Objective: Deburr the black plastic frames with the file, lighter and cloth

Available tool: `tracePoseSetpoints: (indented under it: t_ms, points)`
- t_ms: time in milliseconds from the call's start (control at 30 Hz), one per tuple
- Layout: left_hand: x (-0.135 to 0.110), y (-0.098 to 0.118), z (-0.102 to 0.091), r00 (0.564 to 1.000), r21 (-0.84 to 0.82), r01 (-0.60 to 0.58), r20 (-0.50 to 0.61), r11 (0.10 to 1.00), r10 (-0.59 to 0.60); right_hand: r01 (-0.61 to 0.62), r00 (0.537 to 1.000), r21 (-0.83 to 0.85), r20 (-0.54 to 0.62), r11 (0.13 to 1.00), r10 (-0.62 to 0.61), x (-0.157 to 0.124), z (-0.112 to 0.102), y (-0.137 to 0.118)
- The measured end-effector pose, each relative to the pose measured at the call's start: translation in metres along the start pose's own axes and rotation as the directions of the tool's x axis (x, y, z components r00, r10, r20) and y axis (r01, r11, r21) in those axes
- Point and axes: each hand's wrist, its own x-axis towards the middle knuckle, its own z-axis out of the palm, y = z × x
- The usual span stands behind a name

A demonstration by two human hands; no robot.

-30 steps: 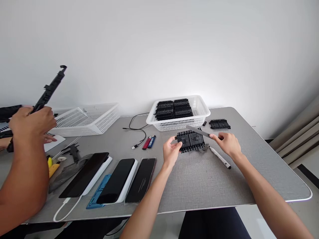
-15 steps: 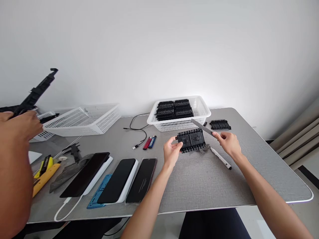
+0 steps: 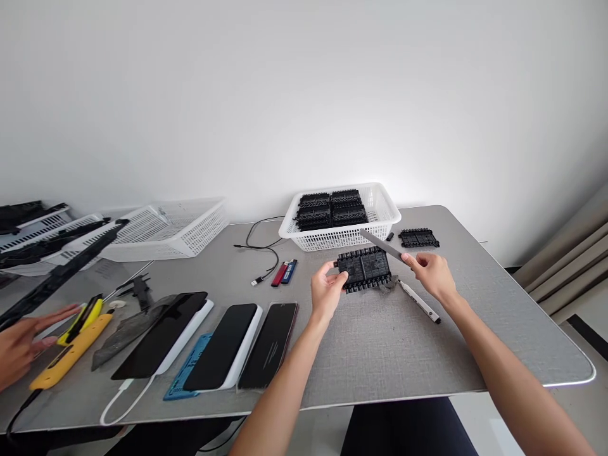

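My left hand (image 3: pixel 327 288) grips the left end of a black plastic track-like panel (image 3: pixel 363 270) with toothed edges, held tilted above the table. In my right hand (image 3: pixel 433 272) is a flat grey file (image 3: pixel 380 244), its far part lying across the panel's upper right corner. Below the file, a white marker pen (image 3: pixel 418 302) rests on the table, with a small grey scrap (image 3: pixel 388 284) by its tip. A similar black panel (image 3: pixel 418 238) lies behind my right hand. More such panels (image 3: pixel 331 209) are stacked in a white basket (image 3: pixel 332 239).
Left of my arms lie several phones (image 3: pixel 222 345), a red lighter (image 3: pixel 279 274), a blue lighter (image 3: pixel 289 271) and a black USB cable (image 3: pixel 266 247). Further left are a white basket (image 3: pixel 199 231), calipers (image 3: pixel 141 291), a yellow-handled tool (image 3: pixel 71 351) and another person's hand (image 3: pixel 21 345).
The other person's hand has dropped toward the table at the left, and the long black part there is lower. My file has shifted slightly left; my left hand stays nearly still with the panel.
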Motion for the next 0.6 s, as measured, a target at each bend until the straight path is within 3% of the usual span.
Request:
tracePoseSetpoints:
  t_ms: [133,233,433,600]
  points:
    - [0.000,0.001,0.001,1.000,-0.020,0.006,-0.006,1.000,-0.006,-0.021,0.999,0.082,0.033,0.996,0.019,0.000,0.002,-0.002]
    - [-0.001,0.003,0.002,1.000,-0.044,0.025,0.006,0.999,-0.025,-0.068,0.992,0.271,0.121,0.960,0.036,0.003,0.000,0.001]
    - [-0.004,0.001,0.007,0.995,-0.192,0.091,0.054,0.977,-0.082,-0.182,0.942,0.675,0.327,0.715,-0.070,-0.003,0.009,-0.010]
    - [-0.005,-0.001,0.009,0.984,-0.236,0.102,0.169,0.966,-0.062,-0.292,0.905,0.772,0.414,0.565,-0.098,-0.012,0.022,-0.021]
